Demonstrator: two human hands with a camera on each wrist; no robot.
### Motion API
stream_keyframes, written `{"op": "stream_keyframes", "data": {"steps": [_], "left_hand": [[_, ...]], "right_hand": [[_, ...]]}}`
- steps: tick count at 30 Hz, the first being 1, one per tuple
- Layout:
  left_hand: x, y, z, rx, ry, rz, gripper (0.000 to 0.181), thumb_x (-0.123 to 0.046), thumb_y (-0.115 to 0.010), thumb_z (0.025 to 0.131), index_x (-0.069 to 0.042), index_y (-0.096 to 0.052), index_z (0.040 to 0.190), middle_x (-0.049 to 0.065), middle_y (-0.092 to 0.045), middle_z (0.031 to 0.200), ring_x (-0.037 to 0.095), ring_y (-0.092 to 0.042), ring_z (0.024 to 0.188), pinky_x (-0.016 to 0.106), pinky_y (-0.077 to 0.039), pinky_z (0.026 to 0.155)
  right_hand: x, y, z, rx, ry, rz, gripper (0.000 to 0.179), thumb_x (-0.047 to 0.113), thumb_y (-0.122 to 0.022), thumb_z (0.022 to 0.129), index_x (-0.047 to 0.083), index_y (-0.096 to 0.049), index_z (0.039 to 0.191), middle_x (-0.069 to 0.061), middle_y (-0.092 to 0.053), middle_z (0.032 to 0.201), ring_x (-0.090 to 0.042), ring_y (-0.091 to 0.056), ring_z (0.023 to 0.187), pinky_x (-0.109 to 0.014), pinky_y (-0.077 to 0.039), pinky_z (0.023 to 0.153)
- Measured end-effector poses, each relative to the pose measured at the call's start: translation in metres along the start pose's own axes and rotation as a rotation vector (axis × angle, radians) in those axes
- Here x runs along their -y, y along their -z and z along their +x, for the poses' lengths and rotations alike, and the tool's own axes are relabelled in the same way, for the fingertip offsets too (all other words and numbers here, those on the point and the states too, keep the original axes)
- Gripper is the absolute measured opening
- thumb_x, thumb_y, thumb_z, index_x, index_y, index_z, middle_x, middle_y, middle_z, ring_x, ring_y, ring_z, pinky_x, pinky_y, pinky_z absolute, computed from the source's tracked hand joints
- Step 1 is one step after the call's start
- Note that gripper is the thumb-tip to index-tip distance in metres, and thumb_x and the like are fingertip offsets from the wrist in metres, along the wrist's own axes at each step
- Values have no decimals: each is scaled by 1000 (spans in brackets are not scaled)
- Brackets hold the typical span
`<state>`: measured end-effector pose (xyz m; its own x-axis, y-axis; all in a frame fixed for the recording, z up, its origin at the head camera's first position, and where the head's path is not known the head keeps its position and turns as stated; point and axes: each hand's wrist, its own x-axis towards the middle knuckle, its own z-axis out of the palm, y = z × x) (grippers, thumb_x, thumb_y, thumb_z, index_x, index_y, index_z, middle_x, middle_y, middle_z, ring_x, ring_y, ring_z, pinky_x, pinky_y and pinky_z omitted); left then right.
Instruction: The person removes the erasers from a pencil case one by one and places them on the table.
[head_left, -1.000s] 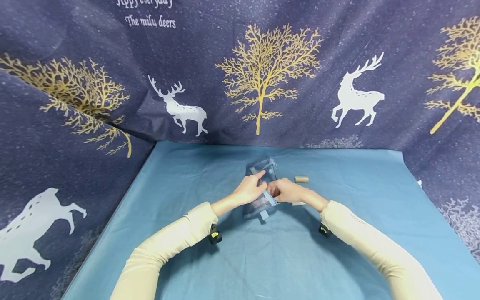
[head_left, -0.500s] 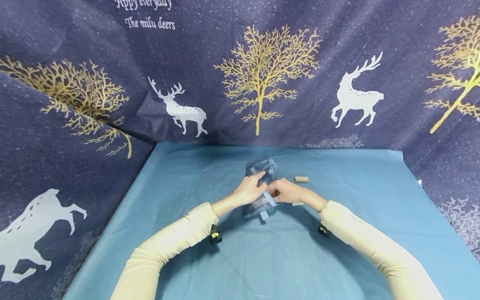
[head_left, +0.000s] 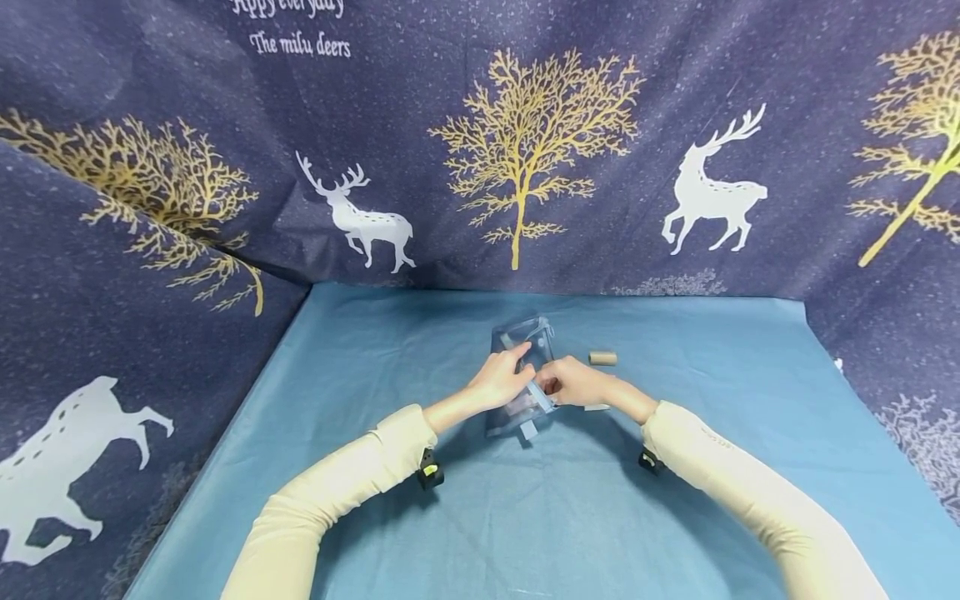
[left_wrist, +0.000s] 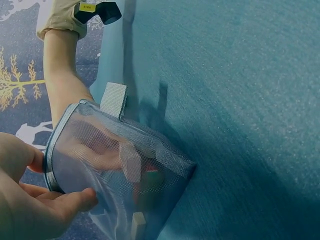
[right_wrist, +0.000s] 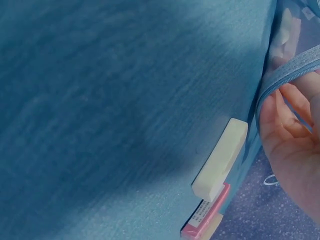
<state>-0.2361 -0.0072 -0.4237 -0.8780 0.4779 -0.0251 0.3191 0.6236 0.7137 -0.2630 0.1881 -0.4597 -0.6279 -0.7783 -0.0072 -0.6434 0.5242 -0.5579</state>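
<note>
While left fingers [left_wrist: 77, 202] are pinching the rectangular blue mesh pouch [left_wrist: 102, 180], likely limp, best rim-held, right fingers [right_wrist: 272, 127] are reaching inside, grip unclear.

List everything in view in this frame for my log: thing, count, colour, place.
Cloth: 1, blue, work surface
Backdrop: 1, navy, behind and beside the cloth
Deer: 3, white, on backdrop
Trees: 3, gold, on backdrop
Lettering: 2 lines, white, backdrop's upper left
Pouch: 1, blue-grey mesh, mid-cloth
Tab: 1, pale, pouch edge
Pieces: at least 3, pale and red-green, blurred through mesh
Block: 1, off-white, near pouch
Tan piece: 1, tan, right of pouch; possibly the pink-sided, labelled one in the right wrist view
Sleeves: 2, cream, arms
Wrist cameras: 2, black, cuffs
Left hand: 1, bare, pinching pouch rim
Right hand: 1, bare, at pouch opening
</note>
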Motion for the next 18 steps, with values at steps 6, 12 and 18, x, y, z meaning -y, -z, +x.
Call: {"op": "stream_keyframes", "data": {"steps": [6,12,18], "left_hand": [[0,1,0,-5,-3,2,54,-20,-41,91,-4,-33,141,-6,-35,41,6,-24,31,20,-26,32],[1,-1,-1,-13,-6,13,54,-20,-41,90,-3,-34,141,-6,-36,41,6,-26,31,19,-27,32],[1,-1,0,-17,-14,6,54,-20,-41,90,-4,-35,141,-6,-35,41,6,-26,32,19,-27,33]], "right_hand": [[3,1,-1,-9,13,5,13,8,-63,81,19,-67,88,0,-65,82,-3,-59,70,-18,-50,64],[5,3,-3,-18,29,-16,15,8,-62,81,15,-67,93,1,-64,81,-3,-58,67,-18,-49,62],[2,6,-5,-35,6,-24,20,8,-62,80,14,-67,99,1,-65,84,-3,-58,70,-19,-49,64]]}}
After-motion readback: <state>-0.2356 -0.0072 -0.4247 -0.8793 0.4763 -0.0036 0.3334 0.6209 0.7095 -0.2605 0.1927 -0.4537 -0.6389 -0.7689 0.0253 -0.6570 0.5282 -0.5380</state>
